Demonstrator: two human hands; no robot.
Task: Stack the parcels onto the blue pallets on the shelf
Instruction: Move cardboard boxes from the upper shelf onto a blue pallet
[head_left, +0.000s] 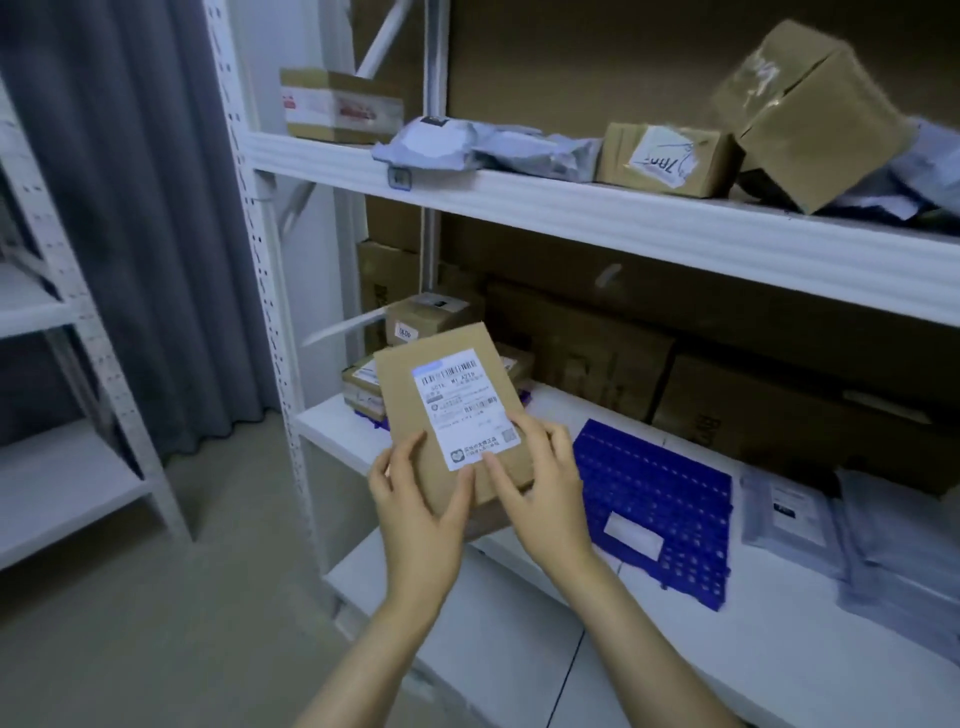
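Observation:
A flat brown cardboard parcel (410, 395) with a white shipping label is held in front of the middle shelf, tilted with its label up. My left hand (415, 514) grips its lower left edge, thumb on top. My right hand (540, 493) holds its lower right corner, thumb on the label. A blue plastic pallet (670, 499) with a small white label lies on the white shelf just right of the parcel. Behind the parcel, several small parcels (431, 322) are stacked on another pallet that is mostly hidden.
Large brown cartons (779, 405) fill the back of the middle shelf. Grey mailer bags (810, 519) lie at its right. The upper shelf (571, 208) carries boxes and grey bags. A white rack upright (260, 260) stands left, with a grey curtain and another rack beyond.

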